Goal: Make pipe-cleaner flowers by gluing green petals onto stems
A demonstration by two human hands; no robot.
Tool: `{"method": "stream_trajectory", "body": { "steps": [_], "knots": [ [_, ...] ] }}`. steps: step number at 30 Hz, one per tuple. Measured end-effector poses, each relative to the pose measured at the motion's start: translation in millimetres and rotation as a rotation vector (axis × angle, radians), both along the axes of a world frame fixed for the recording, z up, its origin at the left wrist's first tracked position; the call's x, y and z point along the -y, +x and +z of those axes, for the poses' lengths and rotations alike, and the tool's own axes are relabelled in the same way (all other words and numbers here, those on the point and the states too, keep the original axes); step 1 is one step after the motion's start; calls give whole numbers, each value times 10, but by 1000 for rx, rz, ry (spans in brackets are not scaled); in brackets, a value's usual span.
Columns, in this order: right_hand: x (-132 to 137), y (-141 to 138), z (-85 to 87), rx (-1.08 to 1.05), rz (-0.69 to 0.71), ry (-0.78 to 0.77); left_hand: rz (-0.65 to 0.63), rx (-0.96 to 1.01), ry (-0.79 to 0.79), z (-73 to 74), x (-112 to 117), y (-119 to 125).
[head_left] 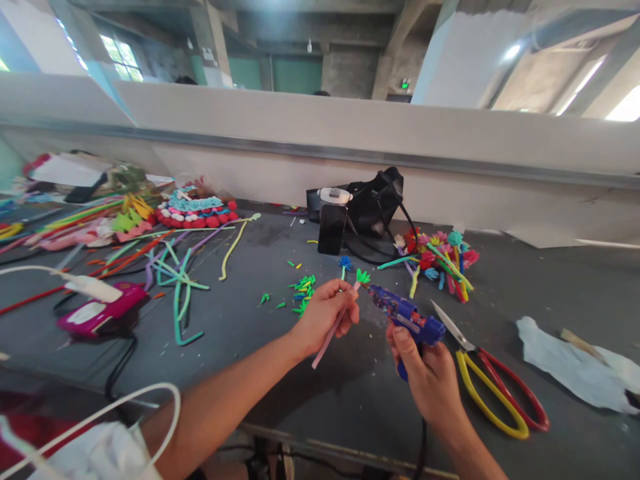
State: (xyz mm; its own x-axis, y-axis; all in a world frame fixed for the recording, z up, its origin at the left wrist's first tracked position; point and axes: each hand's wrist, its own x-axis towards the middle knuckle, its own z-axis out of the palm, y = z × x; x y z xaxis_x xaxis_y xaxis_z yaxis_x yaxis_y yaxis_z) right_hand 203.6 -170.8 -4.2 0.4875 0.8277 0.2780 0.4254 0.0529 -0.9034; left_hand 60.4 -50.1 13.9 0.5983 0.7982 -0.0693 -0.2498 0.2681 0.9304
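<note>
Between the fingers of my left hand (327,312) is a pink pipe cleaner (327,342), its tail slanting down to the left. Small green petals (363,276) sit at its upper end. My right hand (425,367) is wrapped around a blue glue gun (405,312), whose nozzle points left and appears to meet the stem just under the petals. Whether it touches cannot be made out. Just behind the fingers lies a blue pipe-cleaner flower (345,263) on a pale stem. A pile of short green pieces (304,288) lies left of my left hand.
Yellow-and-red-handled scissors (493,387) lie open at right, near a crumpled pale sheet (555,360). Behind are finished flowers (445,260), a propped phone (332,229) and a black bag (377,200). Loose pipe cleaners (180,287) and a magenta device (103,310) occupy the left.
</note>
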Motion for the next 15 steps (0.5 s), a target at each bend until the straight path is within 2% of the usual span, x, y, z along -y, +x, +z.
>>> {"method": "stream_trajectory", "body": {
  "steps": [6,15],
  "knots": [
    [-4,6,-9,-7,37,-94,5,-10,7,24,6,2],
    [-22,18,19,60,5,-111,1,9,-4,11,-3,-2]
  ]
}}
